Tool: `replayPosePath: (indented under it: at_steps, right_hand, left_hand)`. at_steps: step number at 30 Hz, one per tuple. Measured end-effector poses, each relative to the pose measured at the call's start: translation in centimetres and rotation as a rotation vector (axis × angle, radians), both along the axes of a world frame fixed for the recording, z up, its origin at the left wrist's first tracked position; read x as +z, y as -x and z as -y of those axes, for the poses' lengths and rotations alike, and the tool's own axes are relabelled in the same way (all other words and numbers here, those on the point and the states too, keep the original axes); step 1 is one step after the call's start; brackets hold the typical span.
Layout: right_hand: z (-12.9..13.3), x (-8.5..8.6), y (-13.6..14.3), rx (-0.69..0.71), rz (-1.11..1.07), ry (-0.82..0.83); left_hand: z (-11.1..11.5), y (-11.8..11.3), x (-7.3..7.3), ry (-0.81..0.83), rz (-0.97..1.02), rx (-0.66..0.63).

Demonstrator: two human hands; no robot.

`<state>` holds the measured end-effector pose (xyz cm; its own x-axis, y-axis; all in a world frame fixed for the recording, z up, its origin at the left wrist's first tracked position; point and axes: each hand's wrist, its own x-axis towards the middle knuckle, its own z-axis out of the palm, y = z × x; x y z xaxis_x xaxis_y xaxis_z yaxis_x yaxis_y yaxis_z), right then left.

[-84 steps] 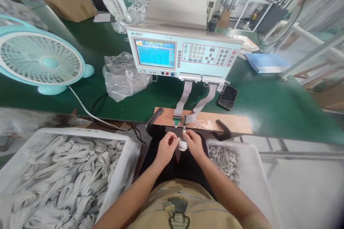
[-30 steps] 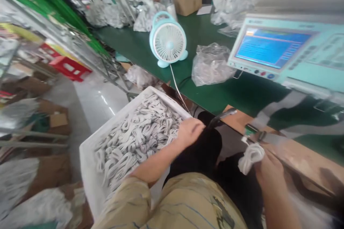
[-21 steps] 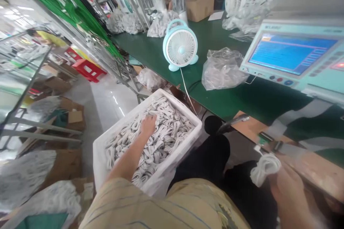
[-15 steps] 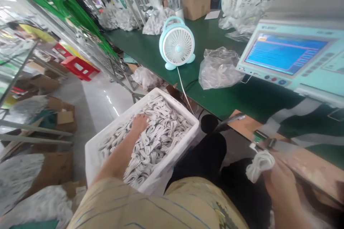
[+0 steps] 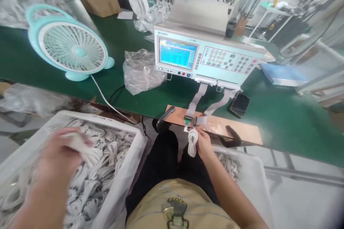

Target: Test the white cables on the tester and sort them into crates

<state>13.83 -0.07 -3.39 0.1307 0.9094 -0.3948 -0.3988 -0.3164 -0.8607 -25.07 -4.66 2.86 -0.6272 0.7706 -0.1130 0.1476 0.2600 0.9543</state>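
My left hand, smeared by motion, is closed on a white cable bundle above the left bin, which is full of coiled white cables. My right hand grips another coiled white cable at the bench's front edge. Its upper end, with a white plug, lies against a small green circuit board on a copper-coloured board. Whether the plug is seated there I cannot tell. Flat grey ribbon cables run from that spot up to a tester with a blue screen.
A light-blue fan and a clear plastic bag stand on the green bench. A dark phone lies beside the tester. Black clamps hold the board. A second white bin with cables sits below right. Behind the tester is a person.
My view has swung right towards the tester. My left hand has come up from among the cables with a bundle in it. The right hand still holds its coil by the board.
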Motion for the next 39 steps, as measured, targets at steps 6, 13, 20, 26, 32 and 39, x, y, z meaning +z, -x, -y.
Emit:
replayPosePath:
  at_steps: [6,13,20,26,32,39]
  right_hand:
    - [0.1,-0.2,0.1,-0.012,-0.029,-0.043]
    - [0.2,0.4,0.6,-0.003,0.005,-0.076]
    - [3.2,1.5,-3.3,0.289,0.318,-0.077]
    - [6.5,2.6,-11.9,0.509,1.368,-0.156]
    - [8.2,3.9,-6.3,0.897,1.295,-0.883]
    - [7.1,3.8,-3.9,1.103,1.321,-1.189]
  left_hand:
    - [-4.4,-22.2,-3.1,0.230,0.431,-0.673]
    - [-5.8,-28.0,-5.6,0.147,0.578,-0.628]
    - [-2.1,-28.1,-4.8,0.302,0.854,-0.600]
    - [-1.3,-27.1,-6.1,0.550,1.142,-0.684]
    - [-1.2,-28.7,-6.8,0.539,1.033,-0.788]
    - [-0.6,-29.1,-7.4,0.588,0.892,-0.844]
